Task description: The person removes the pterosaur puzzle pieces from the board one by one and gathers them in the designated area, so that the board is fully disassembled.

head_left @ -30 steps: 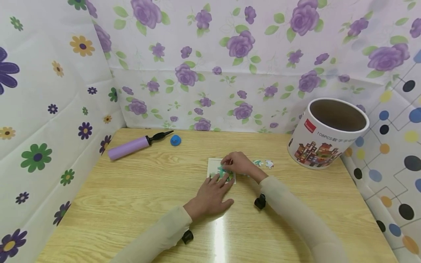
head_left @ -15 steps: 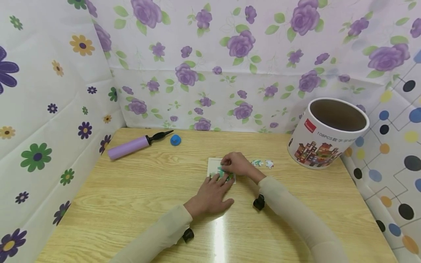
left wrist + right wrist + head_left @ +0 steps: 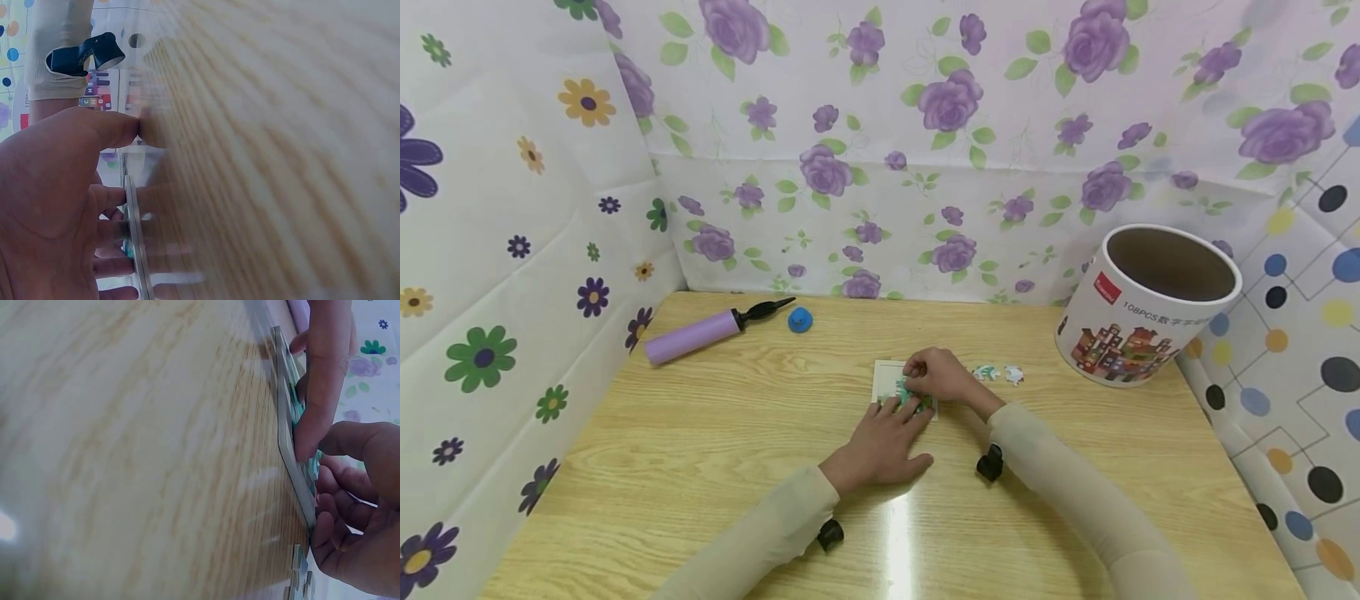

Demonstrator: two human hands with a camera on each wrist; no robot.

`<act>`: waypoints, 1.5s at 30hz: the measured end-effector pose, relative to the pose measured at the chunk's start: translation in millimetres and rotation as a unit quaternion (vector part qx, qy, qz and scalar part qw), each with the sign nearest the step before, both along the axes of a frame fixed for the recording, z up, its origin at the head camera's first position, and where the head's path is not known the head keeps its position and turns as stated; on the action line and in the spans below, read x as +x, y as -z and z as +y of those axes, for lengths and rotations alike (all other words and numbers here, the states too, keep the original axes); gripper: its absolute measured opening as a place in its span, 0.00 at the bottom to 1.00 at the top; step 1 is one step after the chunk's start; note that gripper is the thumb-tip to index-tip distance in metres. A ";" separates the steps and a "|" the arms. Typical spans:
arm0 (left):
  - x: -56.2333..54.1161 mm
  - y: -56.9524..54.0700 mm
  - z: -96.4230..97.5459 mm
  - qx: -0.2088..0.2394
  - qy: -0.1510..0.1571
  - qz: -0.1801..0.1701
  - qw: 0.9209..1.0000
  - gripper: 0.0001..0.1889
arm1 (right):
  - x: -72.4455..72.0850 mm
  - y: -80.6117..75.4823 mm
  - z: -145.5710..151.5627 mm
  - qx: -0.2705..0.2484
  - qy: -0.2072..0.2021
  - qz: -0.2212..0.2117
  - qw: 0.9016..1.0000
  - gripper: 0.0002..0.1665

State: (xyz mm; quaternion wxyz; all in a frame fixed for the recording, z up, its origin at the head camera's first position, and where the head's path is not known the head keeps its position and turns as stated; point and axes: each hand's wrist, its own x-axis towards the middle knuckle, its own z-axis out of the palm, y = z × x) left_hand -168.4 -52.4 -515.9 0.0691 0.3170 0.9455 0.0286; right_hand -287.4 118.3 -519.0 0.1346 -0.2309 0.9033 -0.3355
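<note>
A small square jigsaw puzzle board (image 3: 885,374) with a pale frame and green picture lies flat on the table, partly hidden by both hands. My left hand (image 3: 880,447) rests palm down, its spread fingertips on the board's near part. Over the board's right side, my right hand (image 3: 942,374) has curled fingers and pinches a green-and-white puzzle piece (image 3: 314,464) at the board's surface; the piece is mostly covered. Loose puzzle pieces (image 3: 986,372) lie just right of the right hand. From the left wrist view, the left fingertips touch the board's edge (image 3: 139,240).
A large white printed tub (image 3: 1138,308) stands at the back right. At the back left lie a purple hand pump (image 3: 696,337) with a black nozzle and a small blue rubber duck (image 3: 800,320). Patterned cloth (image 3: 880,167) encloses the table (image 3: 737,433) behind and at the sides.
The right hand has shifted very slightly on the board, and its wrist has moved a little to the left. My left hand stays in place.
</note>
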 end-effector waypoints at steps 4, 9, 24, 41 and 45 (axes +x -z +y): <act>-0.1 0.3 0.1 -0.004 -0.003 -0.003 1.000 0.38 | 0.3 -0.2 -0.5 -0.004 0.004 -0.004 1.000 0.06; 0.5 -0.9 -0.1 -0.008 -0.002 -0.002 1.000 0.38 | 1.3 -1.5 -1.7 -0.005 0.010 -0.009 1.000 0.05; 0.3 -3.6 0.2 -0.007 0.005 -0.003 1.000 0.38 | 3.1 -5.5 -1.1 -0.021 0.012 -0.003 1.000 0.04; 0.4 -4.4 -1.0 -0.004 0.008 -0.006 1.000 0.38 | 2.6 -7.0 1.6 -0.049 0.006 -0.004 0.999 0.04; 0.8 -4.4 -1.5 -0.006 0.009 -0.006 1.000 0.38 | 2.0 -8.3 7.7 -0.064 0.015 0.004 0.998 0.04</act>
